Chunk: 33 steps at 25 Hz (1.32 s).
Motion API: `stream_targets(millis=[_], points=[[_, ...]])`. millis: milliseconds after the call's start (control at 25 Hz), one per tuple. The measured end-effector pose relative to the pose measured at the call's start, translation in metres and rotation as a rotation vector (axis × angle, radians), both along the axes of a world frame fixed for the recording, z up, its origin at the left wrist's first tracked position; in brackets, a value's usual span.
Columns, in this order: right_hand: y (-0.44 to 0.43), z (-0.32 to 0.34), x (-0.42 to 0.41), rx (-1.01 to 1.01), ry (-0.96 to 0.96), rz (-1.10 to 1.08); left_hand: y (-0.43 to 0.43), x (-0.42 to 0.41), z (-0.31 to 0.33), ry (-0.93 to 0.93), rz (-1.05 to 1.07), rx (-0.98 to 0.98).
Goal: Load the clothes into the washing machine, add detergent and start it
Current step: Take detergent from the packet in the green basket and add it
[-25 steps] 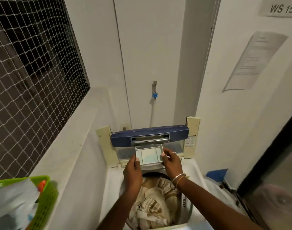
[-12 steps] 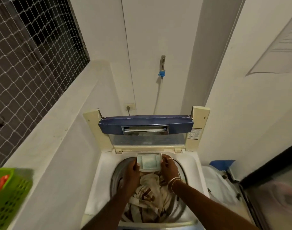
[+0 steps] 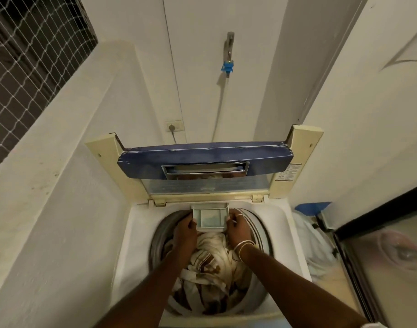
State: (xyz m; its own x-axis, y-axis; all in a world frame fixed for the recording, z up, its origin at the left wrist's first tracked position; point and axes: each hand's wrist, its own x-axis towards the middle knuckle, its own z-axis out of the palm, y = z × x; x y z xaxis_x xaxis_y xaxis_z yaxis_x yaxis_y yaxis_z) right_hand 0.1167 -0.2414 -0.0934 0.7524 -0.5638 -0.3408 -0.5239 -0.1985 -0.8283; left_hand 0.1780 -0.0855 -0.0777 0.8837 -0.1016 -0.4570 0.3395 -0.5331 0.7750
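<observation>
Both hands, left [image 3: 184, 235] and right [image 3: 238, 230], grip the pale rectangular plastic detergent drawer [image 3: 210, 217] over the white top-loader's drum [image 3: 259, 235], full of brown-and-cream striped laundry [image 3: 210, 273].

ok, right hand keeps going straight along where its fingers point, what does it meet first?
Probably the washer's back rim under the lid hinge. The right hand already grips the detergent tray, fingers aimed toward the rear; depth is unclear.

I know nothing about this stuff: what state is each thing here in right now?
Blue-and-cream washing machine lid: raised, open.
Round steel drum: loaded with brown-and-cream striped clothes.
Pale rectangular detergent tray: held at the slot on the drum's back rim.
Left hand: gripping the tray.
Right hand: gripping the tray.
Wall socket: plugged in.
</observation>
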Motion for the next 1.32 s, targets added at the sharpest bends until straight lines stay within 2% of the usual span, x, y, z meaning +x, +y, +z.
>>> stream_targets(millis=[200,440,760,1320], points=[[0.008,0.022,0.006,0.037,-0.010,-0.019,0.005,0.006,-0.001,-0.046,-0.036,-0.041],[0.004,0.019,0.013,-0.017,0.005,-0.010,0.005,0.008,-0.001,-0.056,-0.062,-0.065],[0.006,0.047,0.010,-0.108,-0.003,0.046,0.004,0.015,-0.006,-0.030,-0.069,0.014],[-0.003,0.048,0.021,-0.152,0.032,0.037,-0.002,0.021,-0.004,0.042,0.113,-0.119]])
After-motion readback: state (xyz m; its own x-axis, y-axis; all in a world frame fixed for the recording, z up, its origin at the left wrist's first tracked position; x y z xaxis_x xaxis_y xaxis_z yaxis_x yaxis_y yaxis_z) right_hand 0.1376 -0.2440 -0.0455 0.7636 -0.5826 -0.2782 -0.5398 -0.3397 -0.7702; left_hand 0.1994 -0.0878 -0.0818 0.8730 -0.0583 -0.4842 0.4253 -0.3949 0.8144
